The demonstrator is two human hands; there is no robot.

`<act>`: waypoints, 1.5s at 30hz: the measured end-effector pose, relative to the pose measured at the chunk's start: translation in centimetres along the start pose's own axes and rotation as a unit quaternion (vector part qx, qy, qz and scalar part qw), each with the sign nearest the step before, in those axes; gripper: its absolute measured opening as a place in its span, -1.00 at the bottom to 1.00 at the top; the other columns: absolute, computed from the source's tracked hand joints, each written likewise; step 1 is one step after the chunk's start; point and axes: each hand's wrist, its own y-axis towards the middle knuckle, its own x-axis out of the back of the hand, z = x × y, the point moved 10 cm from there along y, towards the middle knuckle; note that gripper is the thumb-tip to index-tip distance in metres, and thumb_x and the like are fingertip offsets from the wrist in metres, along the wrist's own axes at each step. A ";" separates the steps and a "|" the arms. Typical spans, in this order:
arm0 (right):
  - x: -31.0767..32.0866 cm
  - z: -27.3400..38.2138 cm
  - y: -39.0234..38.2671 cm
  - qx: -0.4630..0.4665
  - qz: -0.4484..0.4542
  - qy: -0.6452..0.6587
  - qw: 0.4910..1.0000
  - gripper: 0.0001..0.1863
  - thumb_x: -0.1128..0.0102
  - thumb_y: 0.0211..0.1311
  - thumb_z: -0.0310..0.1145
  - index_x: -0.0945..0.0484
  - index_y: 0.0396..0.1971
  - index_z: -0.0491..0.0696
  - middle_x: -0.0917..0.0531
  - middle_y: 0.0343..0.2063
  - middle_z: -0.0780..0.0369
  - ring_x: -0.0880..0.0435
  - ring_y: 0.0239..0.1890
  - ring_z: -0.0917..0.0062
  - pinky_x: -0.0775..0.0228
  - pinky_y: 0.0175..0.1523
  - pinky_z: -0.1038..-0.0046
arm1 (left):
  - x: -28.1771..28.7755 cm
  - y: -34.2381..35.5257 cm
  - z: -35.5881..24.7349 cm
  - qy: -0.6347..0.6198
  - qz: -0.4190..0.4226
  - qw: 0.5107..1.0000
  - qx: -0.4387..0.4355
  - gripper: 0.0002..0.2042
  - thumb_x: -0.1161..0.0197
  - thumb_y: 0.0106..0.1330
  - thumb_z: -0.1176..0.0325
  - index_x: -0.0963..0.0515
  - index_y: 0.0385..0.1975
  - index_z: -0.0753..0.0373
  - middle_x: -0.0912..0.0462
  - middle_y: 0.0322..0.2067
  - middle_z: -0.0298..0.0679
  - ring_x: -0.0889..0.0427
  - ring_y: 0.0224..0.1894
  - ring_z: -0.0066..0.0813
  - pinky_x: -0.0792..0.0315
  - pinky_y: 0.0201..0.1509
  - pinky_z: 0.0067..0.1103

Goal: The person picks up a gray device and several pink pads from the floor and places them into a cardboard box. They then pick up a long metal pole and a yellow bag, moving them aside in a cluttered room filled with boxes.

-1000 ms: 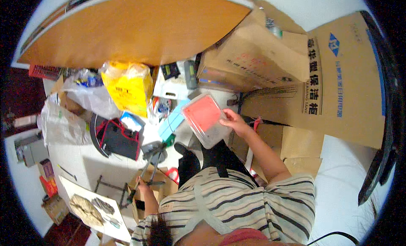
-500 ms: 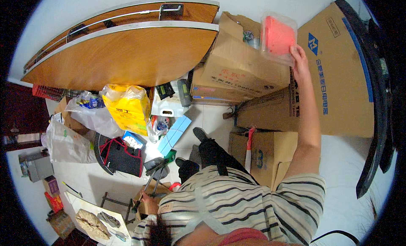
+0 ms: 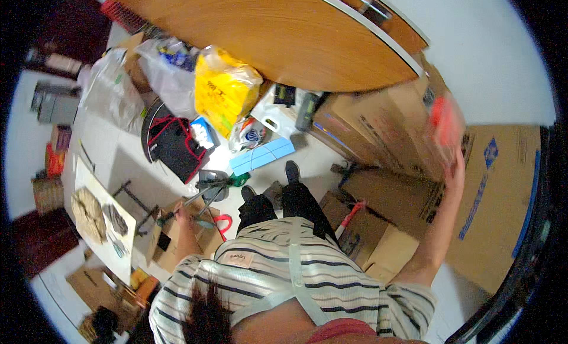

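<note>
My right hand (image 3: 454,169), arm stretched out to the far right, grips a clear plastic container with something red in it (image 3: 445,124). Motion smears both. The container is at the upper part of a tall brown cardboard box (image 3: 387,116); whether they touch I cannot tell. At the lower left, my left hand (image 3: 184,217) is closed around a long dark handle (image 3: 195,197). This handle runs toward a grey dustpan (image 3: 214,187) and a green broom-like head (image 3: 239,179) on the floor.
A folded wooden tabletop (image 3: 284,36) leans along the wall. Below it lie a yellow plastic bag (image 3: 223,89), a light blue long box (image 3: 262,156) and a black bag with red trim (image 3: 174,144). A large flat carton (image 3: 494,196) stands at the right. A cream board (image 3: 103,217) is at left.
My view has turned, shifting the whole scene. The red-filled container stays in my right hand and now sits lower and blurred, beside the tall box's top. My left hand keeps its hold on the handle.
</note>
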 end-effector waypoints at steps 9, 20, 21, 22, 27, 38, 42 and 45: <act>-3.2 -5.5 -2.9 -0.087 -0.014 -0.111 0.990 -0.36 0.01 0.15 -0.05 -0.12 0.15 -0.08 -0.25 0.13 0.20 -0.21 0.17 0.40 -0.09 0.17 0.29 | 4.4 3.8 -1.1 0.271 0.036 0.960 -0.066 -0.74 -0.12 0.17 0.17 -0.49 -0.29 0.21 -0.50 -0.37 -0.36 -0.40 -0.30 -0.52 -0.28 -0.14 -0.60; -2.2 -10.1 -12.7 -0.036 -0.131 -0.090 0.987 -0.63 -0.05 0.14 -0.19 -0.38 -0.08 -0.03 -0.54 -0.25 0.31 -0.48 -0.21 0.49 -0.31 -0.09 0.38 | -2.4 -6.9 -6.4 -0.003 0.182 0.975 0.130 -0.61 -0.02 0.24 0.13 -0.29 -0.03 0.21 -0.38 -0.11 -0.20 -0.38 -0.10 -0.36 -0.29 -0.03 -0.47; 0.2 -12.4 -15.0 -0.066 -0.161 -0.128 0.976 -0.61 -0.10 0.11 -0.18 -0.38 -0.10 -0.05 -0.54 -0.26 0.32 -0.48 -0.22 0.49 -0.30 -0.09 0.37 | -2.5 -5.9 -6.9 0.027 0.187 0.973 0.131 -0.61 -0.02 0.23 0.12 -0.28 -0.02 0.21 -0.38 -0.10 -0.20 -0.37 -0.09 -0.36 -0.29 -0.03 -0.47; 2.9 -13.9 -18.8 -0.067 -0.202 -0.118 0.970 -0.61 -0.10 0.11 -0.18 -0.38 -0.10 -0.05 -0.54 -0.26 0.32 -0.48 -0.22 0.49 -0.30 -0.09 0.37 | -3.2 -5.0 -6.8 0.056 0.200 0.969 0.131 -0.60 -0.02 0.23 0.12 -0.28 -0.02 0.21 -0.38 -0.10 -0.19 -0.37 -0.08 -0.36 -0.29 -0.03 -0.47; 6.6 -20.6 -34.8 -0.061 -0.312 0.079 0.945 -0.64 -0.11 0.10 -0.21 -0.38 -0.16 -0.09 -0.51 -0.35 0.34 -0.46 -0.29 0.56 -0.31 -0.18 0.50 | -3.6 -1.3 -8.3 0.135 0.231 0.958 0.106 -0.58 -0.03 0.23 0.10 -0.27 0.01 0.19 -0.36 -0.06 -0.18 -0.35 -0.05 -0.35 -0.28 -0.01 -0.46; 20.6 -27.9 -45.3 -0.055 -0.509 0.033 0.858 -0.66 -0.06 0.14 -0.20 -0.40 -0.20 -0.15 -0.49 -0.50 0.29 -0.43 -0.52 0.64 -0.31 -0.36 0.61 | -3.9 0.4 -8.8 0.172 0.251 0.948 0.090 -0.53 -0.03 0.21 0.06 -0.25 0.06 0.17 -0.31 0.01 -0.16 -0.31 0.03 -0.34 -0.26 0.01 -0.44; 16.3 -29.3 -39.7 -0.004 -0.403 -0.249 0.881 -0.64 -0.06 0.14 -0.27 -0.38 -0.14 -0.20 -0.48 -0.40 0.25 -0.43 -0.37 0.63 -0.32 -0.26 0.61 | -2.2 -0.6 -6.3 0.167 0.246 0.950 0.091 -0.51 -0.04 0.20 0.05 -0.24 0.07 0.16 -0.30 0.04 -0.15 -0.30 0.05 -0.33 -0.25 0.02 -0.43; 7.0 -29.5 -33.2 0.011 -0.292 -0.338 0.895 -0.65 -0.06 0.14 -0.28 -0.39 -0.12 -0.17 -0.47 -0.30 0.22 -0.44 -0.29 0.56 -0.32 -0.17 0.54 | -2.9 -2.8 -6.6 0.210 0.166 0.955 0.125 -0.51 -0.06 0.19 0.05 -0.27 0.06 0.16 -0.31 0.03 -0.14 -0.31 0.04 -0.38 -0.23 0.02 -0.44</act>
